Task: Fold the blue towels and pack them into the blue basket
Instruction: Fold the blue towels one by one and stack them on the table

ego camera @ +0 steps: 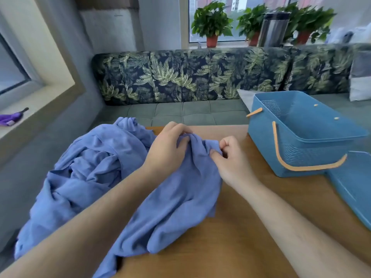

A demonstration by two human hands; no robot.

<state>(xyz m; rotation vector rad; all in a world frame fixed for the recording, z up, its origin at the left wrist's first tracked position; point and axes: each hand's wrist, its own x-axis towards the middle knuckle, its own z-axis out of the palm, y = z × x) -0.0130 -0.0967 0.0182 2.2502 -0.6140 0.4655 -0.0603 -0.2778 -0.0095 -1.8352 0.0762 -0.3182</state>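
Wooden table (pixel 230 237) before leaf-print sofa (pixel 180 77): both hands worked top edge of one blue towel (pixel 180 197) at centre. Left hand (pixel 166 149) gripped bunched cloth, fingers curled; right hand (pixel 230 161) pinched edge just beside it. Remaining blue towels (pixel 84 173) lay heaped at 9 o'clock, spilling over table's left edge. Blue basket (pixel 301 147) stood at 2 o'clock, nothing visible inside. Judged: nothing folded or packed yet. Bare table at 5 o'clock left room for spreading; flat blue piece (pixel 353 187), likely lid, crowded 3 o'clock edge.
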